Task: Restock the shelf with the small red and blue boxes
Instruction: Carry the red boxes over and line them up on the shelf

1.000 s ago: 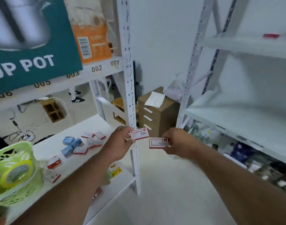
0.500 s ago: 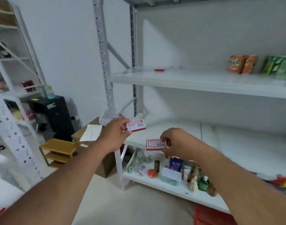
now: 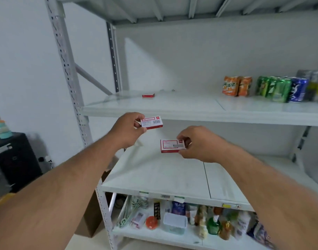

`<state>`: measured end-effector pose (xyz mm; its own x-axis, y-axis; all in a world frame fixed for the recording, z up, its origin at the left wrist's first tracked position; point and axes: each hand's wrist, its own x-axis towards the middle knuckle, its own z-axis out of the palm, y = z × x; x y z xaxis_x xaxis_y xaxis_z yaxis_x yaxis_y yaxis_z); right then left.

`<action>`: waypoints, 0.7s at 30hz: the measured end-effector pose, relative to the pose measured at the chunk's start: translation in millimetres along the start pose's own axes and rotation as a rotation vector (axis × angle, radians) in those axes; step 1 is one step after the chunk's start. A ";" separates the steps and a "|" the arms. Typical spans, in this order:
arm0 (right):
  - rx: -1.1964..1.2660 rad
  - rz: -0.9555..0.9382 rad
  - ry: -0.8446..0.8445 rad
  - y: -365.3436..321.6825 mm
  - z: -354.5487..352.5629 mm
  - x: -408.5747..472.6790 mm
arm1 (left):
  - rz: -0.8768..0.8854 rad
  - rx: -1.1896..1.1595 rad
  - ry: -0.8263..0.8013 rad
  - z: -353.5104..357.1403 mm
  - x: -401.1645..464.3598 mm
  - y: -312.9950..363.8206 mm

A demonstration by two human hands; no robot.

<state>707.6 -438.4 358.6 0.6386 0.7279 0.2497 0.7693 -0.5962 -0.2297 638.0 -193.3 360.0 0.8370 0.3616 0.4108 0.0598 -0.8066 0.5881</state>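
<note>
While we face the shelf (image 3: 190, 109), our left hand (image 3: 126, 129) pinches one red box (image 3: 151, 122) — held in the air. Our right hand (image 3: 201, 144) grips another red box (image 3: 171, 146).

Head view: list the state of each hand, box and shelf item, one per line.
Left hand: pinching a red box, held in the air.
Right hand: pinching a second red box, held in the air.
Third red box: flat on the upper shelf.
Cans: upright, same shelf.
</note>
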 end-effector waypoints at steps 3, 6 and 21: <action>0.016 0.034 0.029 -8.4 -5.3 39.6 | 0.064 0.017 -0.009 -8.1 44.3 -17.8; 0.018 0.066 0.059 -19.9 -6.7 82.5 | 0.075 0.007 -0.052 -19.3 89.6 -39.4; 0.020 0.194 0.080 -31.5 6.2 267.1 | 0.074 -0.080 -0.219 -29.9 258.8 -129.7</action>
<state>853.8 -223.1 426.7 0.7750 0.5702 0.2727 0.6315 -0.7151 -0.2996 830.7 18.8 410.9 0.9358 0.1864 0.2992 -0.0417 -0.7842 0.6190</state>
